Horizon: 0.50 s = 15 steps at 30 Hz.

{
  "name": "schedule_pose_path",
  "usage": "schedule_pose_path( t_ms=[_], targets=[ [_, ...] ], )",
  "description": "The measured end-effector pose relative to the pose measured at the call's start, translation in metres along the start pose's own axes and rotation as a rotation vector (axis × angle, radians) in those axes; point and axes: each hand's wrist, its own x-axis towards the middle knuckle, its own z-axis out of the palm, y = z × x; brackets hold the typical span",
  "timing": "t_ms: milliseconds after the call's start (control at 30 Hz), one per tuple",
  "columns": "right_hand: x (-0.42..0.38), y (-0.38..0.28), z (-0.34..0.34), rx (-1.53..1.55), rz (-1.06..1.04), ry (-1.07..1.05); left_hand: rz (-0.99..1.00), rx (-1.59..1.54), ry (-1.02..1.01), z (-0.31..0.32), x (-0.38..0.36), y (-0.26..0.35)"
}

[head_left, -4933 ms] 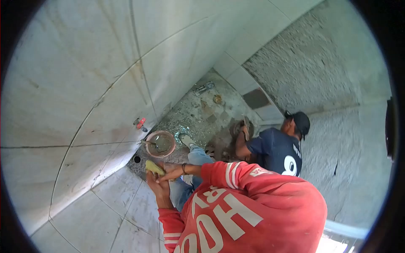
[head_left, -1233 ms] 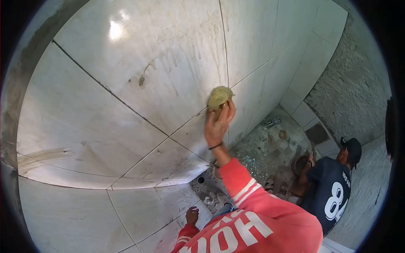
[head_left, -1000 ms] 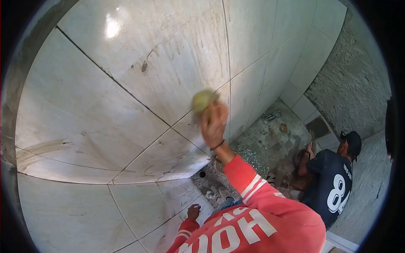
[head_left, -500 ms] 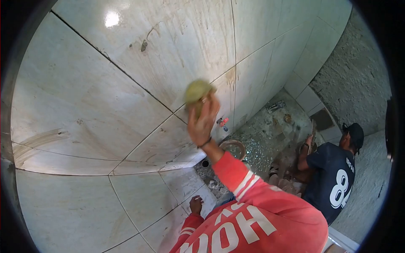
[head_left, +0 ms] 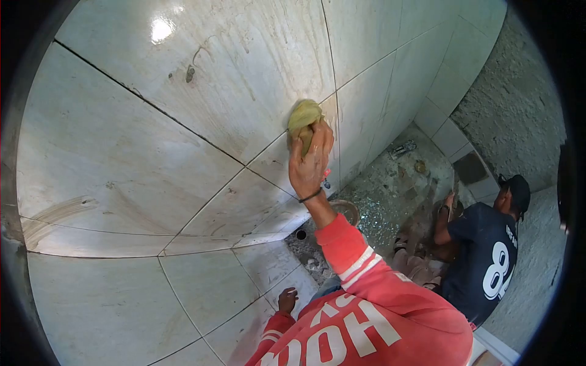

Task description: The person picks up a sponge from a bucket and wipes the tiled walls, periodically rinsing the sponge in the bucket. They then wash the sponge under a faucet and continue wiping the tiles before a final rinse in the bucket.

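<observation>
Against the tiled wall (head_left: 201, 116), my right hand (head_left: 311, 161) is closed on a yellow-green sponge (head_left: 305, 114). It presses the sponge near a tile joint, where brownish smears and streaks mark the glaze. A dark band circles that wrist. Low down by the lower tiles, my left hand (head_left: 287, 301) holds nothing, its fingers slightly bent and apart. Just behind the right wrist, a tap with a red and blue handle (head_left: 326, 182) is partly hidden.
A round basin (head_left: 346, 211) stands on the wet, rough floor beyond my right forearm. Near it are a drain pipe opening (head_left: 301, 234) and rubble (head_left: 314, 263). At right, a person in a dark numbered shirt (head_left: 479, 250) crouches by the far wall, one hand on a tool.
My right hand has shifted right and slightly up with the sponge along the wall. My left hand stays low, nearly in the same place.
</observation>
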Motion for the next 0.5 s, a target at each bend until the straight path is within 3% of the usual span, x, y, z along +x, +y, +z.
schedule_pose_path(
  t_ms=[100,133,167,233,300,400,500],
  targets=[
    [-0.046,-0.011,0.008,0.032,-0.107,-0.098,0.05,-0.013,0.011,0.004,0.007,-0.022],
    [-0.057,-0.014,0.003,0.004,-0.16,-0.227,0.041,-0.013,-0.006,0.006,0.006,-0.02],
    [-0.055,-0.008,0.001,0.005,-0.155,-0.221,0.042,-0.005,-0.004,0.004,0.006,-0.019],
    [-0.037,0.009,0.0,-0.042,-0.194,-0.161,-0.073,0.175,-0.206,-0.001,0.005,-0.01],
    [0.003,0.01,0.003,-0.041,-0.069,-0.003,-0.007,0.178,-0.192,-0.009,0.005,-0.005],
    [-0.001,0.001,0.009,0.01,-0.029,0.051,0.233,-0.084,0.088,-0.013,0.005,-0.012],
    [-0.004,0.008,0.011,0.016,-0.085,0.039,0.098,-0.131,0.132,-0.009,-0.003,-0.017]
  ],
)
